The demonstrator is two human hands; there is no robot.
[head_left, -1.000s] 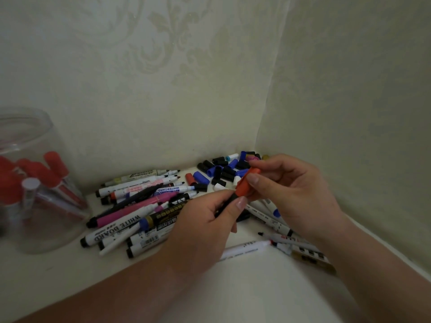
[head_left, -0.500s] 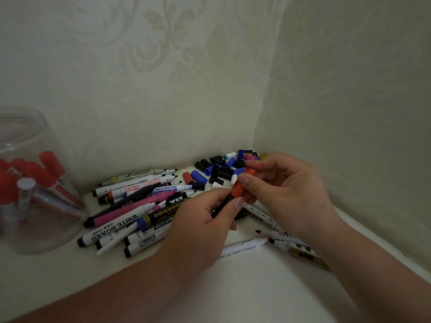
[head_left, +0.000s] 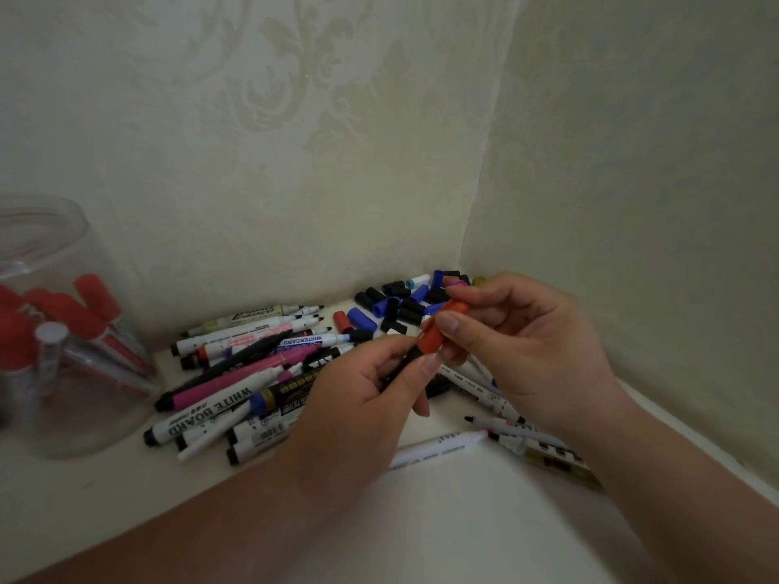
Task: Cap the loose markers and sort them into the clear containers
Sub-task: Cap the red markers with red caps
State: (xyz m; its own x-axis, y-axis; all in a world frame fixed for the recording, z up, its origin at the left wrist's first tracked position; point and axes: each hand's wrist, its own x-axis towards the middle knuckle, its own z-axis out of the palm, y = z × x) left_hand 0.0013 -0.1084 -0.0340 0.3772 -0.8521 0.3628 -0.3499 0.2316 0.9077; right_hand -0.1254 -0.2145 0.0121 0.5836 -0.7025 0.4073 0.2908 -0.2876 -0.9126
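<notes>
- Barely anything has moved in the last second: your hands sit in the same spot, just a slight drift, with the cap at the marker's far end as before.
- Your left hand (head_left: 362, 398) is clamped round the lower barrel of the black marker (head_left: 402, 366), thumb and fingers curled on it.
- Your right hand (head_left: 535, 351) pinches the red cap (head_left: 436, 335) between thumb and fingertips; the cap sits on the marker's tip end. Whether it is fully seated can't be told.
- The marker's long axis runs from your left hand, low and near you, up and right into your right hand. The push is along that line, hands toward each other.
- Loose caps (head_left: 396, 301), black, blue and red, lie just behind your right hand in the wall corner.
- The marker pile (head_left: 253, 373) lies on the worktop (head_left: 463, 520) left of your left hand; more markers lie under your right wrist.
- Readable print: "WHITE BOARD" on a white marker (head_left: 206, 415), "WHITEBOARD" on a blue-print marker (head_left: 301, 341), "PERMANENT" on a back marker (head_left: 253, 316). The gold label is too small to read.
- The clear container (head_left: 63, 394) stands well apart at far left and holds red-capped markers (head_left: 88, 305). Your left hand is nearer for the drop, as a judgement.
</notes>
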